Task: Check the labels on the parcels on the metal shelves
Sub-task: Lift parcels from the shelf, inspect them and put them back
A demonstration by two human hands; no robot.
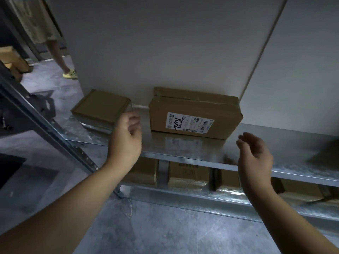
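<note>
Fingers (242,142) loosely curled, left hand (126,138) and right hand (255,154) empty; parcel (196,105) lies along shelf (183,146), label (189,123) frontward.

Upper metal shelf (183,145) bearing two cardboard parcels. The large parcel (194,107) stands at 12 o'clock from the shelf's middle, its white label (189,123) with black handwriting on the front face. The small flat parcel (100,107) lies at 10 o'clock, apart from the large one. The lower shelf (183,196), at 6 o'clock, carries a row of cardboard parcels (187,175).

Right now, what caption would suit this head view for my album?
Left hand and right hand hover open before a labelled box on a metal shelf.
</note>
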